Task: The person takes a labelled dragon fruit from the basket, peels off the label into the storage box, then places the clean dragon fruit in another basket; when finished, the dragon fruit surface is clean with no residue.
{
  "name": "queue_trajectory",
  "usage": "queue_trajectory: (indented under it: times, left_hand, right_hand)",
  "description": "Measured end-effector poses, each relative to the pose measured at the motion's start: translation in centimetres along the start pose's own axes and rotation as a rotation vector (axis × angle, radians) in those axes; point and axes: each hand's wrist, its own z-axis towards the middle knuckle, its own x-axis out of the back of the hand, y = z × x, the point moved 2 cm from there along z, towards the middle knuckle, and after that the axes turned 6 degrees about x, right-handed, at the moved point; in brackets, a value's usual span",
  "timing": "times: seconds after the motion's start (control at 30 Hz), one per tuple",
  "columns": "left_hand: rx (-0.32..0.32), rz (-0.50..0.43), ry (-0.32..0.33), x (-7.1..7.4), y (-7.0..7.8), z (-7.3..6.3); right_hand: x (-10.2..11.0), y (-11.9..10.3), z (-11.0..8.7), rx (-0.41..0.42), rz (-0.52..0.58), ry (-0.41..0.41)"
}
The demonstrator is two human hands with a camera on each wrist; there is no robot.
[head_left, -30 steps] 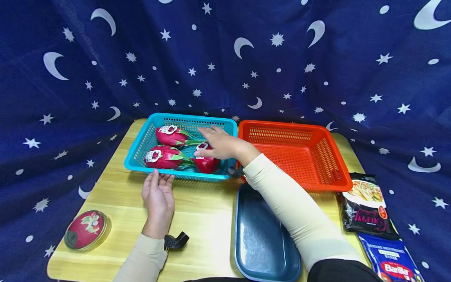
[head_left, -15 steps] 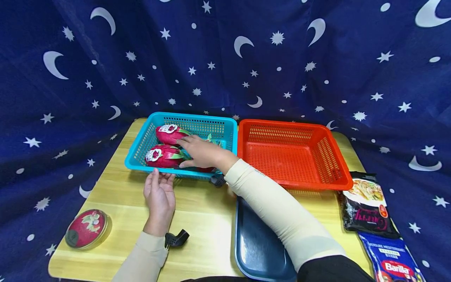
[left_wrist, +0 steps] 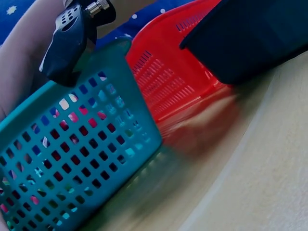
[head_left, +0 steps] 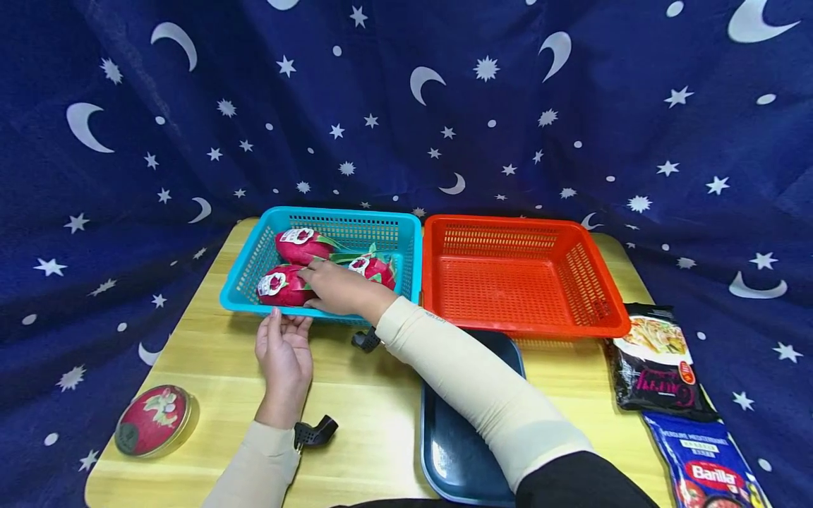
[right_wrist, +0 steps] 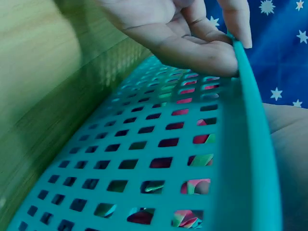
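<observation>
Three dragon fruits lie in a turquoise plastic basket (head_left: 254, 307): one at the back left (head_left: 303, 248), another at the front left (head_left: 279, 291), the last at the right (head_left: 380, 274). My right hand (head_left: 343, 288) is over the basket's front, its fingers and thumb around the leafy end of the front-left dragon fruit. Its fingers are out of sight in its own wrist view. My left hand (head_left: 286, 356) holds the basket's near rim. In the right wrist view, the left thumb (right_wrist: 238, 21) hooks over the rim while the fingers (right_wrist: 202, 55) lie against the outer wall.
A red plastic basket (head_left: 508, 328) adjoins the turquoise one on its right. In front stands a dark blue tray (head_left: 438, 451), partly under the right forearm. A black food packet (head_left: 660, 367) and a blue Barilla packet (head_left: 705, 458) lie far right, a round container (head_left: 155, 416) at left.
My right hand has moved left and lower, off the right-hand dragon fruit and onto the front-left one. My left hand has kept its place at the rim.
</observation>
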Motion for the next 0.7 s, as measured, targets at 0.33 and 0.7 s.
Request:
queue_trajectory:
  times: [0.33, 0.7]
  left_hand:
    - [0.0, -0.002, -0.01, 0.0, 0.1, -0.2]
    - [-0.003, -0.035, -0.017, -0.1, -0.1, -0.1]
  right_hand:
    - [-0.7, 0.2, 0.7, -0.039, 0.001, 0.061]
    - [-1.0, -0.4, 1.6, -0.112, 0.004, 0.142]
